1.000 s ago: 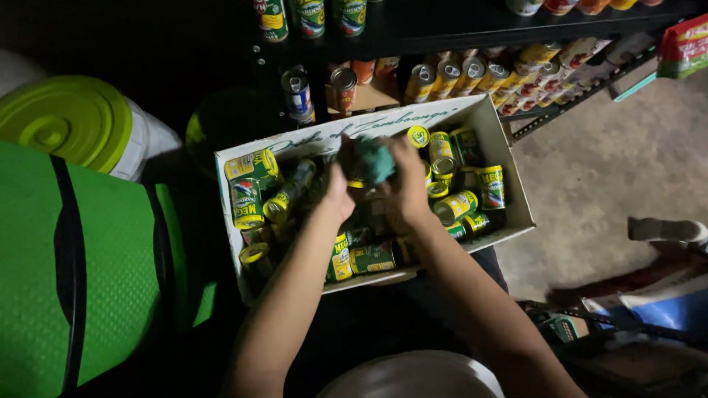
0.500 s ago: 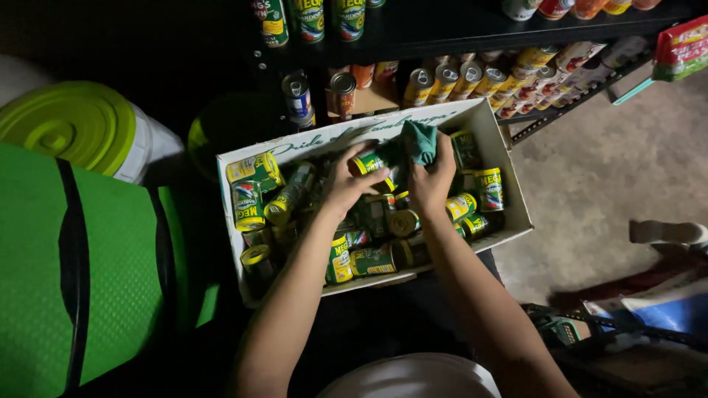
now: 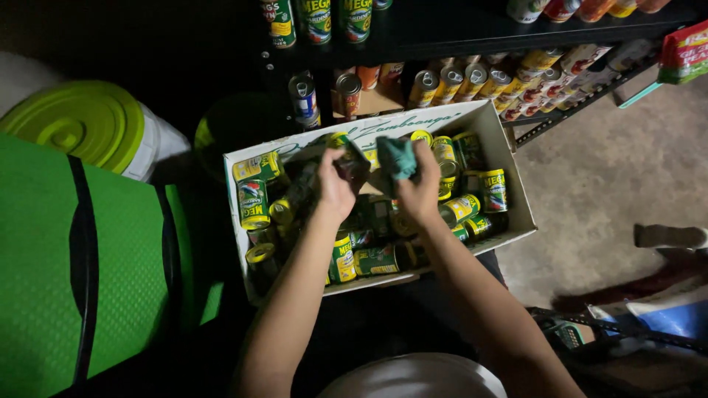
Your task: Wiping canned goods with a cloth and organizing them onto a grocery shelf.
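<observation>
While both forearms reach down into a white cardboard box (image 3: 509, 193), the left hand (image 3: 335, 188) is clenched around a small can (image 3: 341, 151) with a yellow rim, lifted just above the box's contents near the back wall. Right hand (image 3: 420, 193): fingers closed on a crumpled teal cloth (image 3: 397, 157), raised beside the can, the two hands near each other over the middle of the box.

Box contents: many green-and-yellow labelled cans (image 3: 254, 200), most lying on their sides, some upright, packed loosely from wall to wall.

Surroundings: dark metal shelf (image 3: 457, 33) behind the box, carrying upright cans on top and a slanting row of cans (image 3: 472, 79) below. White bucket with a lime-green lid (image 3: 77, 125) at far left. Bright green textured mat or panel (image 3: 44, 273) with a black strap, lower left. Concrete floor (image 3: 612, 177) to the right.
</observation>
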